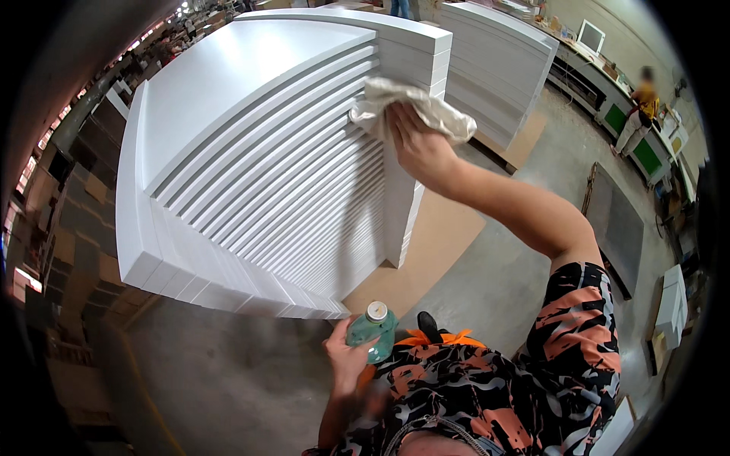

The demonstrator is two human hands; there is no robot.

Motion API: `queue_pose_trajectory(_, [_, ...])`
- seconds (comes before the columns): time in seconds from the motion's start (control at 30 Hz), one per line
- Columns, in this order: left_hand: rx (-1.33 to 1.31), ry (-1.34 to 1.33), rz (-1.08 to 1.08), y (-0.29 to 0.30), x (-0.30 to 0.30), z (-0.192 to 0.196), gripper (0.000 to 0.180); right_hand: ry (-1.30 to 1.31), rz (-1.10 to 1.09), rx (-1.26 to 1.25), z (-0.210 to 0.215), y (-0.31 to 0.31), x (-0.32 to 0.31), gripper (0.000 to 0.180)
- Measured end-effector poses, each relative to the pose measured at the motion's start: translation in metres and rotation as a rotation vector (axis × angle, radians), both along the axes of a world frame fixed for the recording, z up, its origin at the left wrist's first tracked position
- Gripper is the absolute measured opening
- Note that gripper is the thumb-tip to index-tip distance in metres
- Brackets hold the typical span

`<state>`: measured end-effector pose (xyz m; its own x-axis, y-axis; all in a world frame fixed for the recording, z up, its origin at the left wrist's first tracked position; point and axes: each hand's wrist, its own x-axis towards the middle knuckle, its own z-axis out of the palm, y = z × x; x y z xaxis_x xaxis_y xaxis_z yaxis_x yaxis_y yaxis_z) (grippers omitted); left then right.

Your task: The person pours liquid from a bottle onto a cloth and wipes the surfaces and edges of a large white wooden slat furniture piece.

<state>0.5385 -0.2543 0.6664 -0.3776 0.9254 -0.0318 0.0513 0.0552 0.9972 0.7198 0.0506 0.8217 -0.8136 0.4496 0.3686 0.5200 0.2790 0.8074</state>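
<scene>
A tall stack of white framed panels [251,61] fills the middle and left of the view, its near side showing many evenly spaced grooves. My right hand [422,148] is stretched out to the stack's right part and presses a crumpled off-white cloth [411,106] against the panel edges there. Down by my body, my left hand [348,353] is wrapped around a translucent green bottle [374,334] with a pale cap. The bottle is upright, just below the stack's near corner.
Brown board [441,228] lies under the stack. Behind it stands a second white stack [498,68]. A dark flat panel [612,228] rests on the floor at right, near white pieces [671,304]. Far right, a person [642,114] stands by a long workbench [585,76].
</scene>
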Motion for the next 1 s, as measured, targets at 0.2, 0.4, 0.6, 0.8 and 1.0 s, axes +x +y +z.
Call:
queue_pose_trajectory(0.2, [0.006,-0.005,0.078,-0.008,-0.001,0.002,0.048,0.512,0.053,-0.554,-0.079,-0.056,0.047,0.042])
queue_pose_trajectory(0.4, [-0.006,0.152,0.030,0.001,-0.003,0.007,0.048,2.754,-0.067,-1.860,-0.161,-0.141,0.080,0.045])
queue_pose_trajectory(0.6, [0.123,0.533,-0.045,0.036,0.008,0.039,0.038,2.850,0.520,-2.060,-0.138,-0.201,0.100,0.051])
queue_pose_trajectory(0.8, [0.343,0.992,-0.146,0.066,0.012,0.042,0.041,2.552,0.623,-2.173,-0.111,-0.227,0.095,0.062])
queue_pose_trajectory(1.0, [0.613,1.230,-0.247,0.098,0.014,0.076,0.042,2.547,0.491,-1.918,-0.112,-0.234,0.075,0.051])
